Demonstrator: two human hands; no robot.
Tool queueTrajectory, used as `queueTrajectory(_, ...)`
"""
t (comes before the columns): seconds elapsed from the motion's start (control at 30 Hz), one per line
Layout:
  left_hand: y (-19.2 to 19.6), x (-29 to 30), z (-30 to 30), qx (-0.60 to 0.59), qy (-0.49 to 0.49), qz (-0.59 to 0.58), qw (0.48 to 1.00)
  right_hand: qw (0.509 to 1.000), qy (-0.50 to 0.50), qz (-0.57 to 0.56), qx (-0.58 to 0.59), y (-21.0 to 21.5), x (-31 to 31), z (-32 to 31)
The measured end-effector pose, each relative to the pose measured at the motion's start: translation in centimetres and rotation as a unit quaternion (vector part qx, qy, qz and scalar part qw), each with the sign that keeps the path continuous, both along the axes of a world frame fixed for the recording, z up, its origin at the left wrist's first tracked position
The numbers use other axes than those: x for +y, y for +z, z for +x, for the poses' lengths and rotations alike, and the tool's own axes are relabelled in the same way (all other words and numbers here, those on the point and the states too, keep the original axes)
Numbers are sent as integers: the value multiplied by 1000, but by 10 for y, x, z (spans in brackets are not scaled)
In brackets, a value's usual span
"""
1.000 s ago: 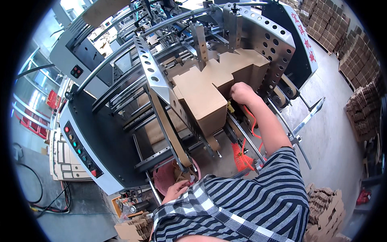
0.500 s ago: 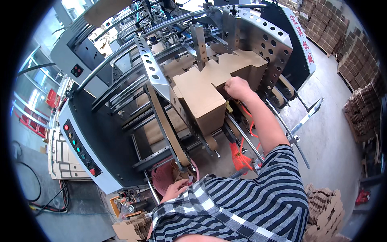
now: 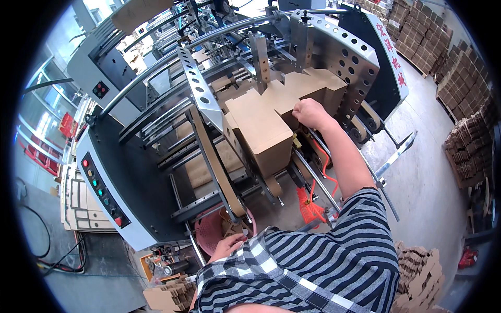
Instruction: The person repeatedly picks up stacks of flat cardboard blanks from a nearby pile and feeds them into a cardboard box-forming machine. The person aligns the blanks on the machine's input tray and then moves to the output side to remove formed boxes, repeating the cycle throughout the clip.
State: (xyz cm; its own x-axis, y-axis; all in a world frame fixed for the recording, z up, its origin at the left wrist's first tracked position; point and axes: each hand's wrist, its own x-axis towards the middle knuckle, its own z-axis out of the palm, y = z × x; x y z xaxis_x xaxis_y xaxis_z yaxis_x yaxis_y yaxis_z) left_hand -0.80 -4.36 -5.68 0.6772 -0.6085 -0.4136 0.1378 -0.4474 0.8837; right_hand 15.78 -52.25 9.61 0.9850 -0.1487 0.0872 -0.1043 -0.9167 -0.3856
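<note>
A stack of flat brown cardboard box blanks (image 3: 255, 117) sits in the outlet of a metal machine, between two perforated side plates. My right hand (image 3: 309, 113) is closed at the notch in the stack's near edge. Its curled fingers hide whatever they may hold. Low in front of my body, next to a pink basket (image 3: 207, 235), is my left hand (image 3: 227, 246). Those fingers are bent together around a small pale thing, too little of which shows to name.
A control panel with coloured buttons (image 3: 103, 190) is at left. Belts (image 3: 216, 167) and rods flank the stack, and an orange coiled hose (image 3: 309, 206) hangs below it. Cardboard piles (image 3: 421, 279) stand at lower right, with bundled pallets (image 3: 425, 34) along the right side.
My right hand has shifted very slightly at the notch, staying closed. The stack and my left hand look nearly the same; the view has tilted a little.
</note>
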Motion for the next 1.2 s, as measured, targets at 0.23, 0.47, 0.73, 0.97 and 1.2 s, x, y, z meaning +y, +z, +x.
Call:
queueTrajectory(0.23,-3,0,0,9,7,4,1000,999,-31,14,16,-27,-6,-13)
queueTrajectory(0.47,3,-4,2,-5,-17,-8,1000,993,-69,-43,-80,-61,5,0)
queueTrajectory(0.73,15,-6,3,-7,-15,30,999,973,-206,7,-102,-58,-45,-13)
queueTrajectory(0.97,7,-8,7,35,1,16,999,996,-84,-24,-15,-67,-71,26)
queueTrajectory(1.2,0,-14,13,14,-36,12,999,989,-128,-14,-74,-76,-59,16)
